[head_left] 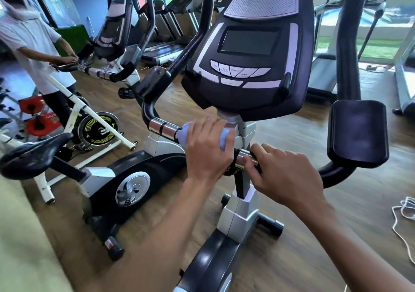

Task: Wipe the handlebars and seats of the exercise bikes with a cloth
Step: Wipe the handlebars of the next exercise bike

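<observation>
An exercise bike with a black console (247, 53) stands right in front of me. Its handlebar (162, 126) runs across below the console, with chrome sensor rings on the left part. My left hand (206, 150) grips a light blue cloth (186, 132) wrapped round the left part of the bar, near the centre post. My right hand (285, 175) grips the bar's right part, beside a chrome ring (243, 158). A black pad (359, 132) sits at the bar's right end. A neighbouring bike's black seat (33, 154) is at the left.
A person in a white shirt (33, 44) stands at a second bike (112, 44) to the left. Treadmills (166, 49) line the back wall and the right side. A white cord (404, 211) lies on the wooden floor at the right.
</observation>
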A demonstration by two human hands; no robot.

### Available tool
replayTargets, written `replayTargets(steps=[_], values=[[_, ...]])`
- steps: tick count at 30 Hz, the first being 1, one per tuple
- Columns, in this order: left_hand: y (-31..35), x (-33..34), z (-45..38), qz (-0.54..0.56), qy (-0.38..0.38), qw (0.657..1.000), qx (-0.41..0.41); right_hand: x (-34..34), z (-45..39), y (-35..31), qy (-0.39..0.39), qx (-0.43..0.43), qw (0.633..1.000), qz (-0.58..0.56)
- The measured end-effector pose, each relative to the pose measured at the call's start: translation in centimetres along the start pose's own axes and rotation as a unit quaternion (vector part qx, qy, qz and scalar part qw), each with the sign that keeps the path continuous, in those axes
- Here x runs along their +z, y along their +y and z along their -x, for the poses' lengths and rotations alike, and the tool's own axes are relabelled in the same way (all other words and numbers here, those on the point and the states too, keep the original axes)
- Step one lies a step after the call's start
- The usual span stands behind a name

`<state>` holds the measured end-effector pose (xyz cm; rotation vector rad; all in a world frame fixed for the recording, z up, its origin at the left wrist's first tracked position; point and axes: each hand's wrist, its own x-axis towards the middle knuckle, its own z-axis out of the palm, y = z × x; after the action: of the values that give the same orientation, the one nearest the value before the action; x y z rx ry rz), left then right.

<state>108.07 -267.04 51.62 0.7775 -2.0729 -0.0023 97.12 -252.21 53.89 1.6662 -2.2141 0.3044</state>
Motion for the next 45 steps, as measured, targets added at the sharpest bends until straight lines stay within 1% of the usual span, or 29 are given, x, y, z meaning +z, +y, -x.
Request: replayTargets(steps=[1,2,3,5,6,7,10,13,15,17,18,19,20,22,24,25,27,28,30,31,33,36,37,39,40,41,42,43,45], values=[[-1.2,-0.3,-0.2,0.014,-0.015,0.999,0.040,0.0,0.1,0.0,-0.003,-0.002,1.000,0.000],[-2.8,-0.5,-0.8,0.016,-0.023,0.998,0.050,0.0,0.1,0.1,-0.002,-0.005,1.000,0.002],[-4.2,-0.6,-1.7,0.009,-0.020,0.999,0.029,0.0,0.1,0.2,0.000,-0.007,1.000,0.004],[-5.3,-0.7,-2.9,-0.008,0.010,0.998,-0.060,0.0,-0.1,0.1,0.002,-0.009,1.000,0.005],[-4.7,-0.3,-2.7,-0.006,0.025,0.996,-0.086,0.1,-0.2,-0.1,-0.003,-0.008,1.000,0.003],[-3.5,0.1,-2.1,-0.003,0.035,0.996,-0.084,0.2,-0.2,-0.1,-0.009,-0.006,1.000,-0.002],[-0.2,-0.1,0.2,0.037,0.032,0.999,0.011,0.2,-0.4,-0.1,-0.008,-0.012,1.000,-0.003],[-1.8,-0.7,-0.6,0.070,-0.010,0.995,0.071,0.2,-0.3,0.0,-0.015,-0.017,0.999,0.023],[-3.4,-0.4,-2.5,0.050,-0.031,0.998,0.024,0.3,-0.2,0.0,-0.015,-0.017,0.999,0.026],[-4.3,-0.2,-4.1,0.003,-0.008,0.997,-0.071,0.2,-0.4,0.0,-0.017,-0.018,0.999,0.037],[-3.8,0.0,-4.0,-0.019,0.009,0.995,-0.094,0.1,-0.5,0.0,-0.023,-0.019,0.999,0.038],[-2.9,0.2,-3.4,-0.024,0.021,0.995,-0.095,0.0,-0.5,-0.1,-0.030,-0.020,0.999,0.035],[-1.6,0.2,-2.5,-0.003,0.026,0.996,-0.081,-0.1,-0.6,-0.1,-0.037,-0.024,0.999,0.028],[-0.1,-0.2,-0.4,0.046,0.027,0.998,-0.015,-0.4,-0.7,-0.1,-0.053,-0.043,0.998,0.016],[-1.6,-1.0,-0.2,0.064,0.004,0.996,0.059,-0.6,-0.7,0.1,-0.064,-0.063,0.996,0.014],[-3.1,-1.0,-0.9,0.064,-0.010,0.996,0.068,-0.7,-0.6,0.1,-0.069,-0.068,0.995,0.014],[-5.7,-1.3,-3.1,0.055,-0.023,0.998,0.008,-0.7,-0.6,0.2,-0.075,-0.071,0.995,0.009],[-6.3,-1.3,-3.8,0.046,-0.012,0.998,-0.029,-0.7,-0.6,0.1,-0.076,-0.072,0.994,0.007],[-4.7,-0.7,-3.4,0.035,0.030,0.996,-0.074,-0.6,-0.8,0.1,-0.081,-0.076,0.994,0.005],[-3.1,-0.4,-2.5,0.036,0.046,0.995,-0.076,-0.4,-0.9,0.1,-0.083,-0.077,0.994,0.002],[-0.3,-0.3,-0.5,0.069,0.050,0.996,-0.034,-0.3,-0.9,0.1,-0.081,-0.073,0.994,0.002],[-1.1,-1.0,-0.4,0.092,0.002,0.993,0.069,-0.3,-0.9,0.1,-0.076,-0.071,0.994,0.014],[-1.9,-1.1,-1.4,0.079,-0.020,0.995,0.066,-0.3,-0.8,0.1,-0.077,-0.071,0.994,0.014],[-2.8,-1.0,-4.0,0.023,-0.084,0.996,-0.031,-0.4,-0.9,0.1,-0.080,-0.071,0.994,0.012],[-3.0,-0.8,-5.0,-0.021,-0.107,0.991,-0.082,-0.4,-1.0,0.1,-0.083,-0.071,0.994,0.012],[-2.7,-0.6,-5.3,-0.049,-0.112,0.987,-0.106,-0.4,-1.0,0.2,-0.085,-0.071,0.994,0.010],[-2.0,-0.5,-4.9,-0.057,-0.103,0.988,-0.102,-0.3,-1.0,0.2,-0.086,-0.068,0.994,0.006],[-0.9,-0.6,-3.9,-0.034,-0.075,0.993,-0.081,-0.2,-0.9,0.2,-0.085,-0.068,0.994,0.004],[0.6,-1.1,-0.9,0.047,-0.015,0.999,-0.013,0.0,-0.8,0.3,-0.077,-0.070,0.995,0.009]])
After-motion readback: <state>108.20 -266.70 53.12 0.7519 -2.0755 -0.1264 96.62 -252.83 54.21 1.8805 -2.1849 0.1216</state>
